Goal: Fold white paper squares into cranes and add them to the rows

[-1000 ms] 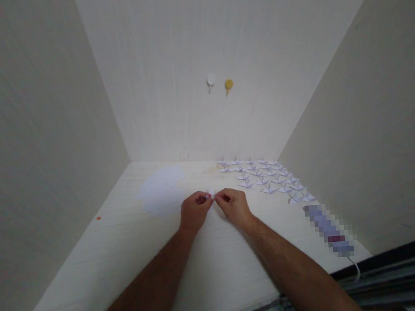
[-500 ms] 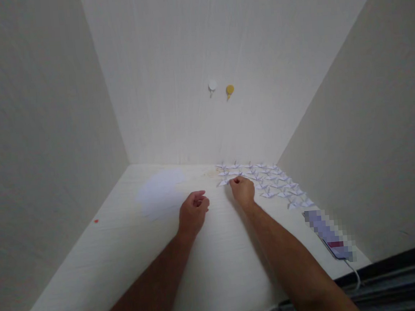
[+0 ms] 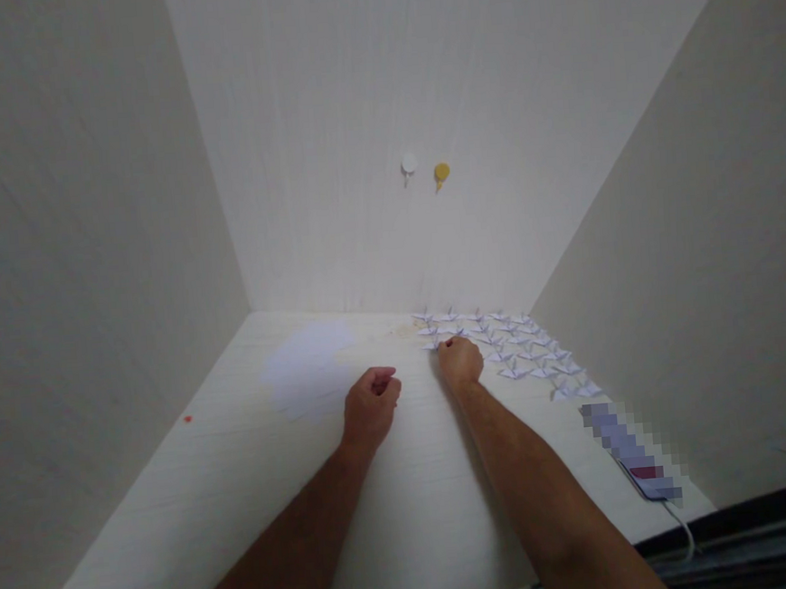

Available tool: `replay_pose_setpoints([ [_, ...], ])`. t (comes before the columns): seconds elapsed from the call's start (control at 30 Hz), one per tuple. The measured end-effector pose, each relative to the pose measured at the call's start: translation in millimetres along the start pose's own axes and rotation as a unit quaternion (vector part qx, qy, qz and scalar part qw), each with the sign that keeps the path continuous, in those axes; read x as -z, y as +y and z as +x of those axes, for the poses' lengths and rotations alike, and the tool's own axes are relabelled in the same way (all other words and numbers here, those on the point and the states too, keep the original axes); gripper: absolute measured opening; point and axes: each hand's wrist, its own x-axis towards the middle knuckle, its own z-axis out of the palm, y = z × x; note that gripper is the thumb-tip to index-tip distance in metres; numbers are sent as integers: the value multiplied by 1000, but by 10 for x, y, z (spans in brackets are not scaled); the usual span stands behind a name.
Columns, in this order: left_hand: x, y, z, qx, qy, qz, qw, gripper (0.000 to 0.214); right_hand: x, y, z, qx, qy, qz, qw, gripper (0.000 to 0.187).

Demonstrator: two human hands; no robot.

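Note:
Rows of small white folded paper cranes [image 3: 514, 373] stand at the back right of the white table. My right hand [image 3: 461, 360] is at the left side of these rows, its fingers closed in a pinch on a paper crane [image 3: 431, 347] that shows just left of the fingertips. The hand hides part of that crane. To its left, my left hand [image 3: 373, 405] hovers over or rests on the table with loosely curled fingers, a gap between thumb and fingers and nothing visible in them.
A pale bluish-white patch [image 3: 307, 369], perhaps paper, lies left of my hands. A phone [image 3: 634, 457] with a blurred screen and a white cable [image 3: 688, 534] lies on the right. Walls enclose three sides; white [image 3: 409, 163] and yellow [image 3: 441, 172] hooks are on the back wall.
The whole view has shifted slightly. My right hand now covers a little more of the crane at its fingertips. My left hand stays much the same, still loosely curled.

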Motion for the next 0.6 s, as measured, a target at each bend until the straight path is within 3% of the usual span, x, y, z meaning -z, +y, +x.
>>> replay_pose_setpoints([
  [0.6,17,5,6,4,11,13,1000,27,-47,10,51,7,7,-11,1000,28],
])
